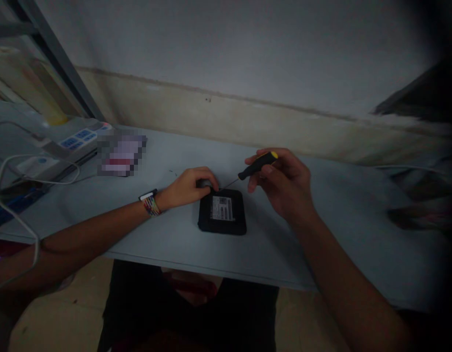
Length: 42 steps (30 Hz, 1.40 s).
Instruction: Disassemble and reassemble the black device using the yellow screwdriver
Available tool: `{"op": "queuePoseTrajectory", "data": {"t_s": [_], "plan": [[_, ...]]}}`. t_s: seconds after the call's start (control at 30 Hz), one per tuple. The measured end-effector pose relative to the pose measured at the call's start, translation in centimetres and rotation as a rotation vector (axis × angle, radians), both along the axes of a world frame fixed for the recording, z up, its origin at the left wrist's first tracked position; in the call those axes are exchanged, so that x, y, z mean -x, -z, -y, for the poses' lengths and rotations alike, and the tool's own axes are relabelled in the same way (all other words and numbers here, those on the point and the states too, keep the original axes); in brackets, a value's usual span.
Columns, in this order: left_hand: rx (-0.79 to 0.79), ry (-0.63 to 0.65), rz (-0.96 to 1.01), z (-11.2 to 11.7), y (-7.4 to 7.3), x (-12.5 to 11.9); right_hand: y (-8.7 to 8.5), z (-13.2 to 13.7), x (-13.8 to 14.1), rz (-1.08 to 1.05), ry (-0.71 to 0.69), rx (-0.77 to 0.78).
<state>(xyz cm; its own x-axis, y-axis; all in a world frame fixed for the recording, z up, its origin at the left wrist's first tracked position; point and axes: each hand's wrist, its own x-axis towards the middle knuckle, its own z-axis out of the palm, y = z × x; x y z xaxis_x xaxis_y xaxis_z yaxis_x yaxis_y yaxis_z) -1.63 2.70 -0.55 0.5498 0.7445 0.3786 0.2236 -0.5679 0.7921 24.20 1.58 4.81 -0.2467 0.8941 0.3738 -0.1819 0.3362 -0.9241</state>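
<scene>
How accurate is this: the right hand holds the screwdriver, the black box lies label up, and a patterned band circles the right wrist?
Wrong wrist: the head view shows the patterned band on the left wrist. The right hand holds the screwdriver, and the black box lies label up.

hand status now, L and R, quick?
Left hand: fingers curled at the far edge of the black box; can't tell whether it grips.
Right hand: closed, holding the screwdriver by its handle.

The box [223,211] lies on the surface [167,239] between left hand [189,186] and right hand [286,181]; a phone [123,154], seemingly, left of both.
</scene>
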Motion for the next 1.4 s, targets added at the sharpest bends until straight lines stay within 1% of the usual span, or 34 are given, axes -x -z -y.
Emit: {"op": "queuePoseTrajectory", "data": {"t_s": [0.2, 0.53, 0.67, 0.77, 0.87, 1.03, 1.2, 1.33, 1.4], "plan": [[-0.001, 0.001, -0.007, 0.0, 0.0, 0.0, 0.2, 0.0, 0.1, 0.018, -0.021, 0.009], [-0.002, -0.004, -0.024, 0.0, 0.0, 0.0, 0.3, 0.3, 0.3, 0.066, -0.009, -0.033], [-0.001, -0.007, -0.031, 0.1, -0.1, 0.0, -0.1, 0.7, 0.5, 0.106, 0.0, -0.078], [0.0, -0.007, -0.026, 0.1, -0.1, 0.0, -0.6, 0.8, 1.1, 0.13, 0.015, -0.122], [-0.001, -0.011, -0.028, 0.1, -0.1, 0.0, -1.3, 0.6, 2.2, 0.129, 0.032, -0.123], [-0.015, -0.02, -0.03, 0.0, 0.3, 0.0, -1.8, -0.5, 3.9, 0.136, -0.048, -0.064], [-0.029, -0.004, -0.004, -0.1, 0.5, 0.0, -1.4, -1.2, 4.4, 0.163, -0.096, -0.077], [-0.034, 0.002, -0.007, -0.1, 0.4, 0.0, -0.7, -1.2, 4.2, 0.098, -0.139, -0.077], [-0.039, -0.003, -0.008, 0.0, 0.4, 0.0, -0.6, -1.1, 4.0, 0.076, -0.12, -0.066]]}}
